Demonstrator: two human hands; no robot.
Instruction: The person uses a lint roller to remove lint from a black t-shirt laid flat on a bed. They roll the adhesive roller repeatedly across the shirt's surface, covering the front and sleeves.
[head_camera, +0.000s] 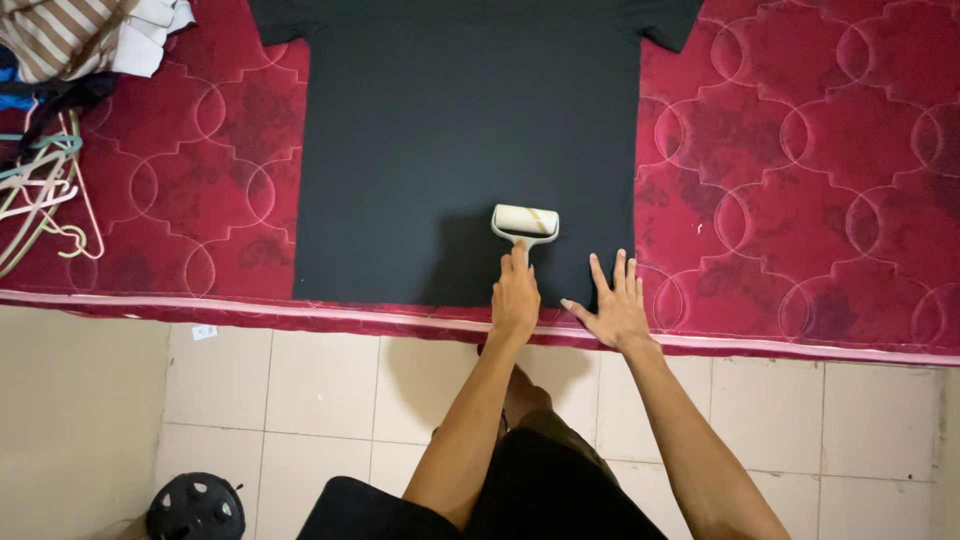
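A black T-shirt (460, 130) lies spread flat on a red quilted mattress (800, 150). My left hand (515, 297) grips the handle of a white lint roller (525, 222), whose roll rests on the shirt's lower part. My right hand (612, 305) lies flat with fingers spread on the shirt's bottom right corner, at the mattress edge.
Several plastic clothes hangers (45, 190) and a pile of folded striped and white clothes (80, 35) sit at the mattress's left end. Pale floor tiles (300, 390) run below the mattress edge. A dark round fan-like object (195, 508) stands on the floor at bottom left.
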